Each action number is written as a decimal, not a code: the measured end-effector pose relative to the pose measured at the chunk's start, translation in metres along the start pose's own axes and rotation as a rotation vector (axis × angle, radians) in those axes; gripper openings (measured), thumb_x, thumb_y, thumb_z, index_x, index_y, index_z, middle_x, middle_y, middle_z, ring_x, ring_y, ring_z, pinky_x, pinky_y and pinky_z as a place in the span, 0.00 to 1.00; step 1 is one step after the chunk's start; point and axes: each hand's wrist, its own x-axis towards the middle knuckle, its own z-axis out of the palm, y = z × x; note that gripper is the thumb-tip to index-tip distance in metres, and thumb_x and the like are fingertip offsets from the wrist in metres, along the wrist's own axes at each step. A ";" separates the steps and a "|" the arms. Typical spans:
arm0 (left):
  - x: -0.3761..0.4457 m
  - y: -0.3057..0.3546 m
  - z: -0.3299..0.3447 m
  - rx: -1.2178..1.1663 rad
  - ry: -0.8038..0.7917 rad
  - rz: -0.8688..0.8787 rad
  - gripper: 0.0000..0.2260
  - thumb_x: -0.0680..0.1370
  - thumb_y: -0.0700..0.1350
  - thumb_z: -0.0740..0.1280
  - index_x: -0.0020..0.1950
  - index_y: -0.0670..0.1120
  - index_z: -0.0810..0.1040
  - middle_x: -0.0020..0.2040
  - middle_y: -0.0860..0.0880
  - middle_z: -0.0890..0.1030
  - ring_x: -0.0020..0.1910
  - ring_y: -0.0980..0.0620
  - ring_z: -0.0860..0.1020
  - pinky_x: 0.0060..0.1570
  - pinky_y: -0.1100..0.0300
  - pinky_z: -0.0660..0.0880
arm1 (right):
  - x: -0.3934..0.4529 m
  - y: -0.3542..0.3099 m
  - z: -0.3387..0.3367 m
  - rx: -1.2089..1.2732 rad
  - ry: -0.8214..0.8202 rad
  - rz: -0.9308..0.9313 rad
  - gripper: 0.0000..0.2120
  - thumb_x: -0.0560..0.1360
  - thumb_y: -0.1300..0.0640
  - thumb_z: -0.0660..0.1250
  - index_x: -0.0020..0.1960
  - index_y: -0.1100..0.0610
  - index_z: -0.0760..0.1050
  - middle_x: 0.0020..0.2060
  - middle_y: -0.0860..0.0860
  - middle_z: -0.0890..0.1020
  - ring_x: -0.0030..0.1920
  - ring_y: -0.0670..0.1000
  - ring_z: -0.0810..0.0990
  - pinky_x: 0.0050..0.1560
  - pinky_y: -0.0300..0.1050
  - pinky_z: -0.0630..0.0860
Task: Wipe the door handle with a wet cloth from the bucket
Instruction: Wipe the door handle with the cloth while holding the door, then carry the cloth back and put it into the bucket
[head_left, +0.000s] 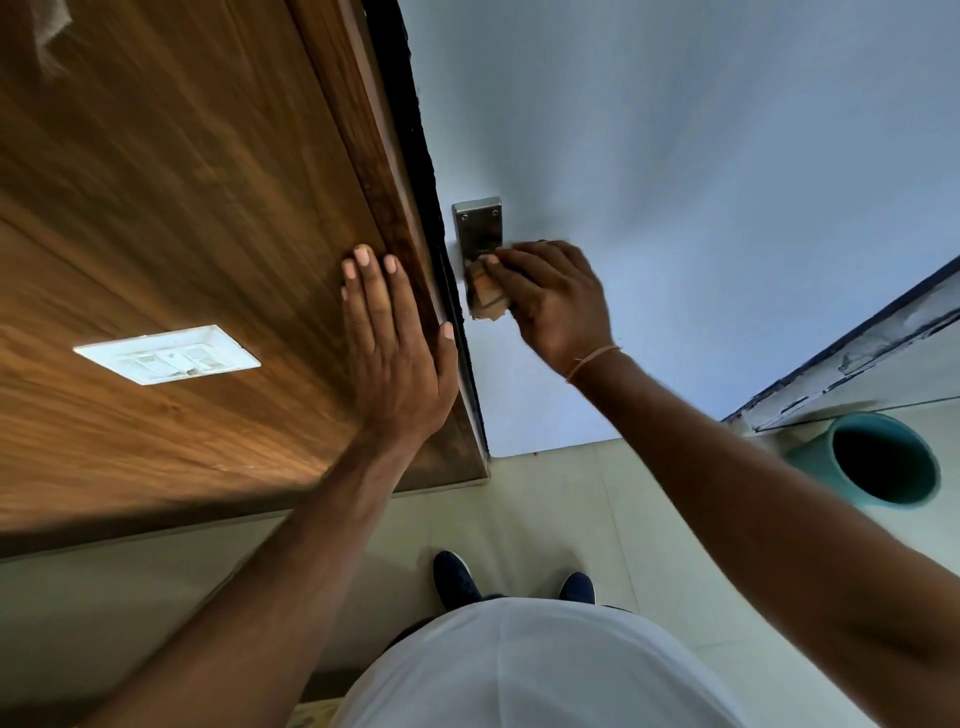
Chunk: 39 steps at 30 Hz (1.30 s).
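The right hand (558, 299) was clenched around a brownish cloth (488, 301), pressing it against the lower part of the metal door handle (478, 228) on the pale door (701, 182). Left of the handle, the left hand (395, 338) lay flat with fingers spread and nothing in it on the wooden panel (182, 208). The teal bucket (878, 460) stood on the floor, well right of the handle.

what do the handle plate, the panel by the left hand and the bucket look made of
Handle plate: brushed metal, probably steel, grey sheen with screw heads. Panel under the left hand: wood or wood-look laminate, brown grain, slight gloss. Bucket: likely plastic, smooth uniform teal.
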 end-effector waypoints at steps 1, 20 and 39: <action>0.000 0.000 -0.001 -0.002 -0.001 -0.002 0.36 0.85 0.51 0.64 0.86 0.36 0.52 0.86 0.32 0.55 0.86 0.33 0.53 0.86 0.39 0.54 | -0.005 0.012 -0.005 -0.003 0.007 0.011 0.15 0.78 0.63 0.72 0.64 0.57 0.84 0.61 0.53 0.86 0.60 0.59 0.85 0.62 0.54 0.77; 0.000 0.011 -0.015 -0.001 -0.037 -0.030 0.35 0.87 0.52 0.62 0.86 0.34 0.53 0.86 0.32 0.52 0.87 0.34 0.50 0.87 0.41 0.52 | -0.033 0.046 -0.032 0.125 -0.107 0.582 0.22 0.70 0.60 0.66 0.61 0.44 0.83 0.54 0.44 0.87 0.55 0.52 0.84 0.57 0.49 0.81; 0.014 0.135 -0.010 -0.743 -0.583 -0.109 0.19 0.88 0.54 0.56 0.66 0.45 0.82 0.62 0.50 0.83 0.64 0.51 0.77 0.69 0.46 0.77 | -0.078 0.037 -0.119 2.069 0.221 1.494 0.21 0.77 0.50 0.73 0.64 0.56 0.72 0.62 0.58 0.75 0.66 0.60 0.74 0.74 0.63 0.70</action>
